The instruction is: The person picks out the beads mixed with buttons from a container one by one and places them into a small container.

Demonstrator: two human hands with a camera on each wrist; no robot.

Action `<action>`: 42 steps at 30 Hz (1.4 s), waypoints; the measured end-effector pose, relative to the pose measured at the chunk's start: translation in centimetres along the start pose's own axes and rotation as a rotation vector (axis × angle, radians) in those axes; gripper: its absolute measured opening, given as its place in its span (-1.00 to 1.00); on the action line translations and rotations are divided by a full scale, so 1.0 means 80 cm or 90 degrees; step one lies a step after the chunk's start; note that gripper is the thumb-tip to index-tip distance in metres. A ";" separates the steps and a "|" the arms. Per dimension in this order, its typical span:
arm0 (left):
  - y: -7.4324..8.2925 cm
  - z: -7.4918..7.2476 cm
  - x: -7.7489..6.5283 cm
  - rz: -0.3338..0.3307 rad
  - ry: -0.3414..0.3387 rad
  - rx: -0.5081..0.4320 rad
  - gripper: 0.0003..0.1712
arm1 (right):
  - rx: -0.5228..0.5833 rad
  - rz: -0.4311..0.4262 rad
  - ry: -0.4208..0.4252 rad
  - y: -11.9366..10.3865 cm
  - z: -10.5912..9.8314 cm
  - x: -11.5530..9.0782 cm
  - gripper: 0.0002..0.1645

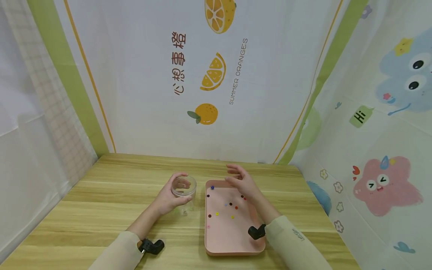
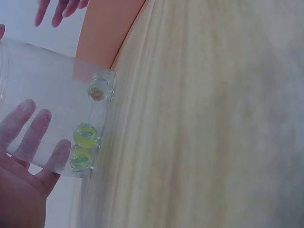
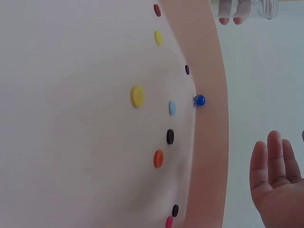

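In the head view my left hand (image 1: 166, 198) grips a clear jar (image 1: 186, 204) with an open top, beside the pink tray (image 1: 233, 242). Two yellow-green marbles (image 2: 85, 136) and a clear marble with a brownish core (image 2: 97, 89) lie at the jar's bottom in the left wrist view. My right hand (image 1: 247, 185) hovers above the tray's far right corner, fingers spread and loosely bent, holding nothing. A blue marble (image 3: 200, 100) rests against the tray's far wall. Several small buttons, among them a yellow one (image 3: 137, 96) and an orange one (image 3: 158, 159), are scattered over the tray floor.
Both jar and tray stand on a wood-grain table (image 1: 118, 195). Behind it hangs a white curtain (image 1: 145, 123) printed with oranges. Another printed sheet (image 1: 341, 150) borders the right side. A black camera mount (image 1: 153, 246) sticks out from the left wrist, another (image 1: 257, 231) from the right.
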State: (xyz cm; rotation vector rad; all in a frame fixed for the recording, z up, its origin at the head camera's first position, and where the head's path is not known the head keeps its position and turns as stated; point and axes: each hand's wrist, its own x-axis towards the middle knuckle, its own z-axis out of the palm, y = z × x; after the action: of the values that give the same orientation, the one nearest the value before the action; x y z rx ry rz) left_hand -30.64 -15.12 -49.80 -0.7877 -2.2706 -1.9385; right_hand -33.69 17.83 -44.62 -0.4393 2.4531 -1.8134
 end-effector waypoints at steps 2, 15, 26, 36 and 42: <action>0.000 0.000 0.000 0.000 0.000 -0.001 -0.08 | -0.017 0.000 0.009 0.004 -0.002 0.000 -0.35; -0.004 0.000 0.001 -0.009 0.001 -0.009 -0.07 | -0.075 0.037 -0.047 0.012 -0.003 0.003 -0.44; -0.002 -0.001 0.000 -0.012 -0.001 -0.004 -0.08 | -0.093 0.070 -0.104 0.017 0.012 0.011 -0.53; -0.003 -0.001 0.000 -0.017 -0.002 -0.002 -0.08 | -0.102 0.114 -0.108 0.014 0.036 0.012 -0.59; -0.003 -0.001 0.000 -0.018 -0.002 0.002 -0.10 | -0.160 0.133 -0.097 0.015 0.048 0.013 -0.59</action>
State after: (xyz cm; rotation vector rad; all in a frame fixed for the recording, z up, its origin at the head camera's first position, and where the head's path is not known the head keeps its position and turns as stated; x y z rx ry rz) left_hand -30.70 -15.21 -49.98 -0.7628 -2.2973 -1.9466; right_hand -34.13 14.32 -46.82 -0.3075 2.5207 -1.3492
